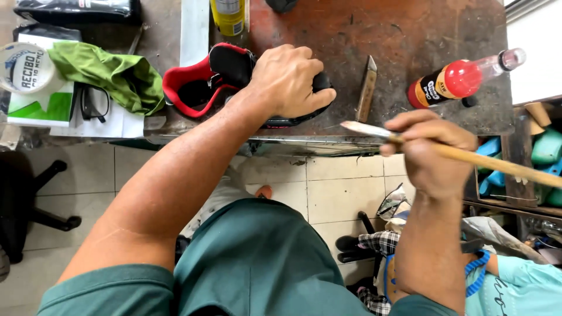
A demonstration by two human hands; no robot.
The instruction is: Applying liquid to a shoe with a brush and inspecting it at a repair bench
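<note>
My left hand (288, 79) presses down on a black and red shoe (202, 82) that lies on the worn brown workbench (410, 35), its fingers curled over the shoe's front part. My right hand (433, 153) is held in front of the bench edge and grips a long wooden-handled brush (468, 157). The brush's pale tip (354, 126) points left toward the shoe, a short way from it. A flat metal blade tool (367, 88) lies on the bench just right of the shoe.
A plastic bottle with red and dark contents (462, 79) lies at the bench's right. A yellow can (228, 16) stands at the back. A green cloth (114, 73), glasses (93, 102) and a tape roll (26, 67) sit left. Shoe lasts (547, 149) fill shelves at right.
</note>
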